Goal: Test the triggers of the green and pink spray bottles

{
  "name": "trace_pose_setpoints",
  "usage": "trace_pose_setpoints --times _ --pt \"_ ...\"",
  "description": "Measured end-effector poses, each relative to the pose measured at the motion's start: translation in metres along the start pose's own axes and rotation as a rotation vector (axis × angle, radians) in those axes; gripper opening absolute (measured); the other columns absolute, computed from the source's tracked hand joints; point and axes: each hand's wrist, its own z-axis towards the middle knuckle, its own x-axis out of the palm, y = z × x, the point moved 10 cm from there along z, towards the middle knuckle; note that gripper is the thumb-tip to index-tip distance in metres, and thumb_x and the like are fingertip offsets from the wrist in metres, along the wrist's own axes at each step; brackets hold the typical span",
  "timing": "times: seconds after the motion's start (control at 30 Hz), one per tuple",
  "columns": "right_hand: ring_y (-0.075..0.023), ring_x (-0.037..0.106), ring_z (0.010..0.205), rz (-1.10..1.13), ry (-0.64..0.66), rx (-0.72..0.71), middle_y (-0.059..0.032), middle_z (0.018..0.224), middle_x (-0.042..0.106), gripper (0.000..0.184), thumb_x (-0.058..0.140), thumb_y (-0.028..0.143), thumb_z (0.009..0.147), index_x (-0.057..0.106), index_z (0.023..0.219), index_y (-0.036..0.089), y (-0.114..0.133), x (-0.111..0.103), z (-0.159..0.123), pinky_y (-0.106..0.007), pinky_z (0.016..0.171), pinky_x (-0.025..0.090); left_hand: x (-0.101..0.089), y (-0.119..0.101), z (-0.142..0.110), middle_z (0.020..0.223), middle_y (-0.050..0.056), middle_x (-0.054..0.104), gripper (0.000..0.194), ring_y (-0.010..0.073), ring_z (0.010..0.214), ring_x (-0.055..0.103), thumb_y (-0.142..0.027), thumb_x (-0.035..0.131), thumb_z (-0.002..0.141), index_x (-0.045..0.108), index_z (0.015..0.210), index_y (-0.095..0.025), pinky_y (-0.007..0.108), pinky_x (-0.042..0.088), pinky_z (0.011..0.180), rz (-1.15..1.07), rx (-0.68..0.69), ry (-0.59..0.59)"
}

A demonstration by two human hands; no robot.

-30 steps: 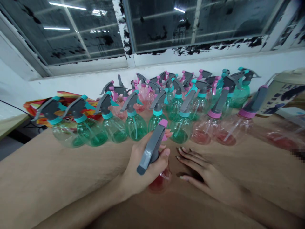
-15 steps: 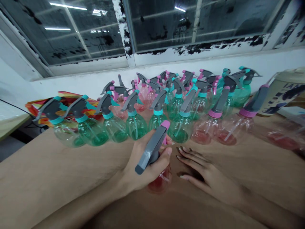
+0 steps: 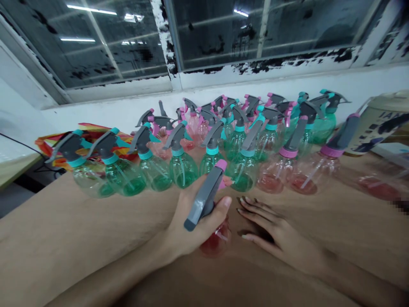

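My left hand (image 3: 191, 217) is wrapped round the neck of a clear spray bottle (image 3: 214, 244) with a reddish base. Its grey spray head with a pink nozzle rises above my thumb, the nozzle pointing away from me. The bottle stands near the front of the wooden table (image 3: 128, 230); my fingers hide its collar. My right hand (image 3: 271, 226) lies palm down on the table, right of the bottle and apart from it, its fingers stretched out. Just beyond both hands is a row of spray bottles, including a green one (image 3: 242, 181) and a pink-collared one (image 3: 271, 181).
More green and pink spray bottles (image 3: 183, 170) crowd the back of the table below the window. A red and yellow bag (image 3: 92, 126) lies behind the left bottles. A large beige printed container (image 3: 377, 123) stands at the right.
The spray bottle in my left hand has shifted very slightly, its grey head tipping a little. My right hand has stayed in place.
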Motion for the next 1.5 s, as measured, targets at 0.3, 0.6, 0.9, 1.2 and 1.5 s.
trace_pose_setpoints --times 0.3,0.6,0.9,1.2,1.5 --pt "-0.0213 0.033 0.129 0.013 -0.012 -0.006 -0.0037 0.139 0.041 0.053 0.050 0.040 0.085 0.039 0.134 0.023 0.001 -0.003 0.000 -0.044 0.103 0.036 0.001 0.000 -0.003 0.075 -0.001 0.061 0.026 0.0144 0.058 0.057 -0.023 0.053 0.077 0.056 0.103 -0.024 0.029 0.054 0.063 -0.071 0.027 -0.019" --pt "-0.0225 0.035 0.129 0.028 -0.013 -0.014 -0.0048 0.139 0.042 0.053 0.049 0.039 0.086 0.037 0.135 0.024 0.003 -0.005 0.001 -0.046 0.102 0.037 0.006 0.007 -0.004 0.102 0.003 0.066 0.031 0.0205 0.090 0.064 -0.019 0.054 0.076 0.053 0.107 -0.025 0.034 0.054 0.079 -0.100 -0.022 0.016" --pt "-0.0219 0.032 0.130 0.008 0.016 -0.003 -0.0040 0.141 0.039 0.052 0.048 0.040 0.087 0.038 0.135 0.022 -0.001 0.000 0.000 -0.044 0.104 0.035 0.004 0.002 -0.003 0.100 0.002 0.066 0.033 0.0201 0.093 0.063 -0.016 0.055 0.075 0.052 0.107 -0.024 0.032 0.053 0.081 -0.126 -0.002 0.003" --pt "-0.0225 0.034 0.129 0.033 -0.010 -0.001 -0.0042 0.139 0.042 0.053 0.050 0.039 0.085 0.038 0.135 0.024 0.000 -0.003 0.000 -0.045 0.103 0.037 0.005 0.008 -0.002 0.075 -0.001 0.060 0.016 0.0152 0.061 0.060 -0.023 0.053 0.076 0.050 0.091 -0.023 0.028 0.053 0.061 -0.074 -0.035 0.000" --pt "-0.0232 0.035 0.128 0.053 -0.039 -0.015 -0.0039 0.138 0.044 0.053 0.052 0.038 0.085 0.039 0.134 0.025 0.001 -0.005 0.000 -0.046 0.102 0.037 0.005 0.001 -0.001 0.070 -0.002 0.058 0.004 0.0136 0.057 0.056 -0.025 0.049 0.079 0.050 0.083 -0.023 0.026 0.049 0.056 -0.052 -0.001 0.050"
